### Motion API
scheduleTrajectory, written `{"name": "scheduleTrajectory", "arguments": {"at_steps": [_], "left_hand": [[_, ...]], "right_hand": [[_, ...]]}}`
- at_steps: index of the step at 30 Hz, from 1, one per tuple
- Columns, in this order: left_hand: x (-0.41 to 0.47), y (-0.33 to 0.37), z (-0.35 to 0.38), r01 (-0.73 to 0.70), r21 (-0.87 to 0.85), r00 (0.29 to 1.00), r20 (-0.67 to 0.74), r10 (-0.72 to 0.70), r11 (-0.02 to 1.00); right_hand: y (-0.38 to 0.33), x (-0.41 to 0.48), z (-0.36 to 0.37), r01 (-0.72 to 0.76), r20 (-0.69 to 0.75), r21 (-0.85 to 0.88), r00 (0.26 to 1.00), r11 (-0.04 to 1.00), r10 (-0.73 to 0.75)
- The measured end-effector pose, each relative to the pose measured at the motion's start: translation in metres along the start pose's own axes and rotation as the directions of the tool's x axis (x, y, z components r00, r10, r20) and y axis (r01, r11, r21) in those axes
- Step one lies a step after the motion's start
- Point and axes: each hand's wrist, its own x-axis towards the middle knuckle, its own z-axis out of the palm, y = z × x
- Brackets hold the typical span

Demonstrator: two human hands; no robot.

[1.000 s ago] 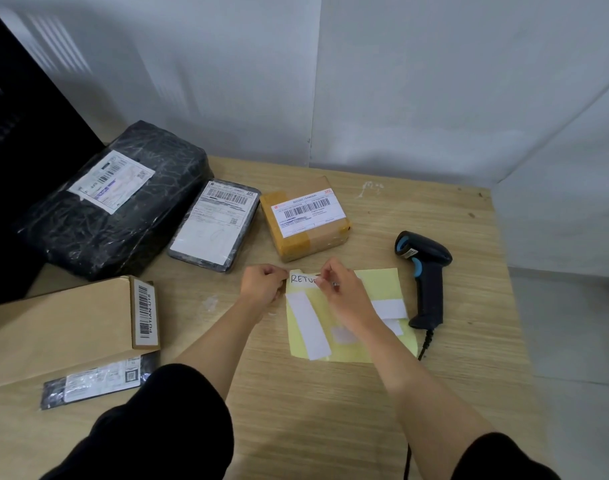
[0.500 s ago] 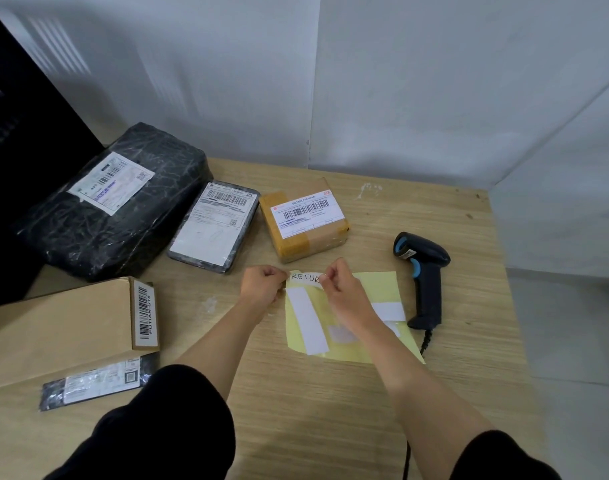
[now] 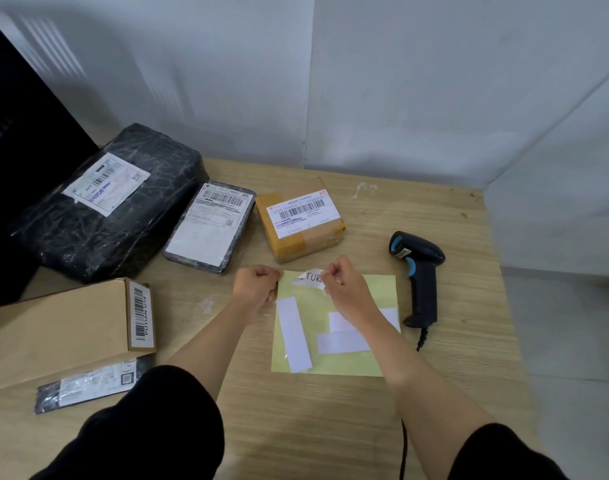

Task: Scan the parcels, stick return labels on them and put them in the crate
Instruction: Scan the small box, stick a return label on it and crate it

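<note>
A yellow backing sheet [image 3: 351, 362] with several white labels lies on the wooden table. My right hand [image 3: 344, 289] pinches a white return label [image 3: 308, 278] with handwritten letters, its left end curling up off the sheet's top edge. My left hand [image 3: 256, 285] pinches the sheet's top left corner. Behind the sheet sits a small brown parcel [image 3: 301, 220] with a barcode label. To its left lie a flat dark parcel [image 3: 211, 226] and a big black-wrapped parcel [image 3: 112, 202]. A brown carton [image 3: 64, 330] rests on a thin black parcel [image 3: 91, 382] at the left.
A black and blue barcode scanner [image 3: 420, 271] lies right of the sheet, its cable running off the table's near edge. A dark crate-like object [image 3: 15, 168] stands at the far left. White walls close the back and right of the table [image 3: 313, 427].
The return label has peeled further off the sheet; its left end is now free and curled, pulled to the right by my right hand. My left hand stays at the sheet's corner.
</note>
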Motion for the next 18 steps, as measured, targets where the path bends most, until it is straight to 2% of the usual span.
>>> {"name": "scheduleTrajectory", "arguments": {"at_steps": [2, 6, 8, 11, 14, 16, 18], "left_hand": [[-0.001, -0.002, -0.002, -0.029, 0.037, 0.999, -0.015, 0.029, 0.999], [-0.005, -0.002, -0.011, -0.162, 0.265, 0.983, -0.043, 0.18, 0.95], [-0.007, 0.003, -0.014, -0.204, 0.319, 0.967, -0.082, 0.242, 0.926], [-0.011, 0.019, -0.016, -0.299, 0.331, 0.905, -0.199, 0.376, 0.895], [-0.011, 0.051, -0.013, -0.417, 0.33, 0.827, -0.249, 0.504, 0.847], [-0.006, 0.074, -0.009, -0.485, 0.292, 0.808, -0.212, 0.55, 0.824], [0.003, 0.09, -0.006, -0.56, 0.318, 0.789, -0.076, 0.609, 0.765]], "right_hand": [[-0.002, 0.0, 0.0, 0.032, -0.043, 0.016, 0.999, 0.999, -0.031], [-0.012, 0.003, -0.008, 0.152, -0.172, 0.035, 0.975, 0.988, -0.144], [-0.025, 0.011, -0.01, 0.184, -0.201, 0.078, 0.965, 0.98, -0.165], [-0.047, 0.028, -0.006, 0.245, -0.245, 0.113, 0.946, 0.963, -0.212], [-0.065, 0.046, -0.002, 0.273, -0.234, 0.073, 0.94, 0.959, -0.25], [-0.072, 0.06, -0.002, 0.252, -0.223, 0.045, 0.946, 0.967, -0.236], [-0.079, 0.074, -0.006, 0.229, -0.213, 0.013, 0.952, 0.973, -0.221]]}}
